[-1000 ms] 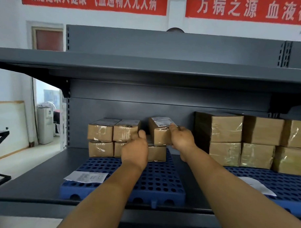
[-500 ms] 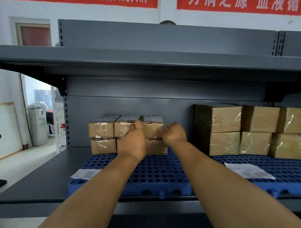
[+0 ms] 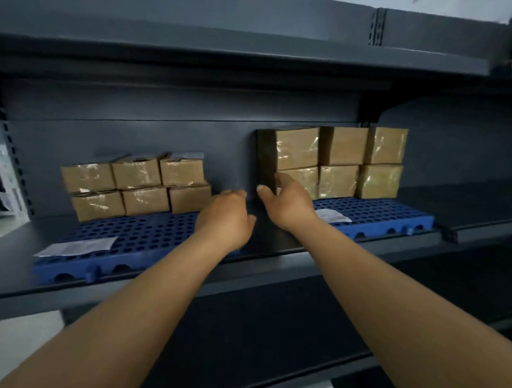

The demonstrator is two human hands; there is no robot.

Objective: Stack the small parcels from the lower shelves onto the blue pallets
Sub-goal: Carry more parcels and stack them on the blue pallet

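Small brown taped parcels (image 3: pixel 137 186) stand in two rows of three on the left blue pallet (image 3: pixel 137 239) on the grey shelf. A second stack of larger brown parcels (image 3: pixel 337 162) sits on the right blue pallet (image 3: pixel 376 215). My left hand (image 3: pixel 225 219) hovers over the left pallet's right end, fingers loosely curled, holding nothing. My right hand (image 3: pixel 286 203) is in front of the right stack's lower left parcel with fingers spread and nothing in its grasp; contact with the parcel cannot be told.
A white paper slip (image 3: pixel 76 247) lies on the left pallet's front, another slip (image 3: pixel 332 216) on the right pallet. The upper shelf (image 3: pixel 225 50) overhangs closely. A lower shelf board (image 3: pixel 273 325) runs below my arms.
The parcel my right hand held has been set on the left stack's top row and let go. Both hands have drawn back and moved right, and the view has swung right and down.
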